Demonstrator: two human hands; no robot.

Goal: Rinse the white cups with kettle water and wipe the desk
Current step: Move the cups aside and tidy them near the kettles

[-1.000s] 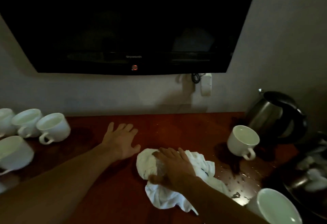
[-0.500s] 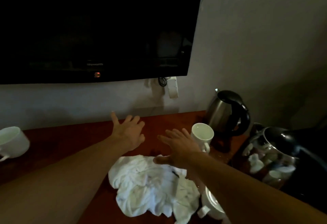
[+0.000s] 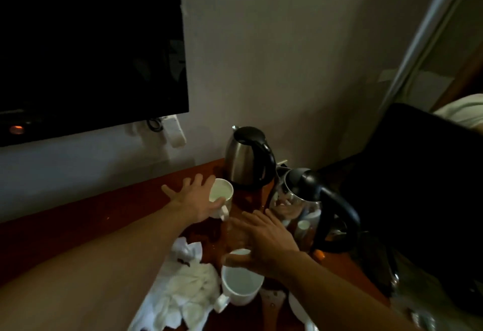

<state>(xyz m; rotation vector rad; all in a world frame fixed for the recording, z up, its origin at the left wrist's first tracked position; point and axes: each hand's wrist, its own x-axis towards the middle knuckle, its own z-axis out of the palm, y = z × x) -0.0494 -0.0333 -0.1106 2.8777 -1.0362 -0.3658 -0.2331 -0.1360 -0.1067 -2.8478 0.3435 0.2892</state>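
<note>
A dark wall-mounted screen (image 3: 88, 43) fills the upper left, and below it the red-brown worktop (image 3: 78, 215) runs from the left edge toward the far right corner. On the right stands a black chair back (image 3: 418, 173). At the worktop's far corner a steel kettle (image 3: 245, 159) stands upright with its black handle turned to the right; a second kettle (image 3: 311, 205) stands nearer and to its right, also upright, its handle arching toward the right. A crumpled white cloth (image 3: 183, 294) lies on the near worktop, stretched from the lower edge up toward the cups. The near white cup (image 3: 241, 283) sits upright just right of the cloth, mouth up, handle pointing down-left toward the cloth. The far white cup (image 3: 220, 197) stands in front of the first kettle, handle pointing toward the viewer. The left hand (image 3: 194, 200) is spread open, its fingers alongside the far cup's rim. The right hand (image 3: 264, 244) is open with fingers splayed, hovering over the near cup's far rim.
</note>
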